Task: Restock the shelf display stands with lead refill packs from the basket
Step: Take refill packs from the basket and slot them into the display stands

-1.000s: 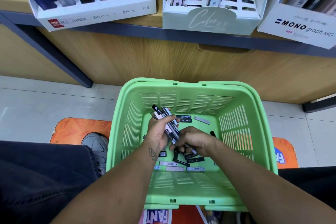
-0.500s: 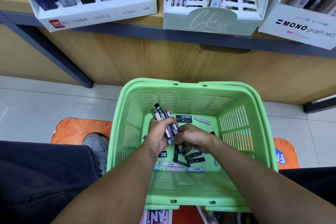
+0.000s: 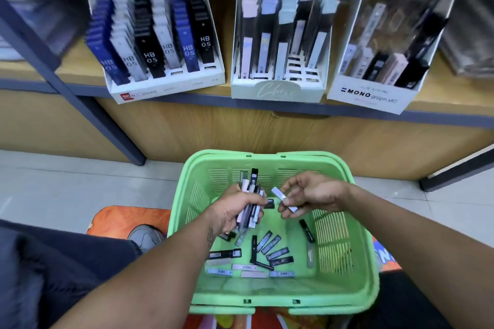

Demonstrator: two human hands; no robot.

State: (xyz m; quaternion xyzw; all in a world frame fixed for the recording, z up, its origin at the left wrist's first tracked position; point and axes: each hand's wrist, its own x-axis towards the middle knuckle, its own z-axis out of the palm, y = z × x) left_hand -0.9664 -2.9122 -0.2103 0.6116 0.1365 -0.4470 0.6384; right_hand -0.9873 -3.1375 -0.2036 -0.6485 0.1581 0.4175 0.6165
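A green plastic basket (image 3: 344,270) stands on the floor below the shelf, with several loose lead refill packs (image 3: 272,246) on its bottom. My left hand (image 3: 235,211) grips a bundle of refill packs (image 3: 250,195), black, white and pale ones, standing up out of the fist. My right hand (image 3: 312,192) pinches a single pale lilac refill pack (image 3: 279,193) just right of the bundle, above the basket. On the shelf stand three display stands: the HB 0.5 stand (image 3: 157,40) at left, the pastel stand (image 3: 280,43) in the middle, the MONO graph stand (image 3: 379,61) at right.
The wooden shelf edge (image 3: 441,119) runs across above the basket, with a dark metal upright (image 3: 74,93) slanting down at left. An orange mat (image 3: 128,222) and a grey shoe (image 3: 145,236) lie left of the basket. Dark trousers fill the lower left.
Both hands have risen out of the basket bottom. My right hand has come away from the pile holding one pale pack. The view has tilted up, showing the stands fully.
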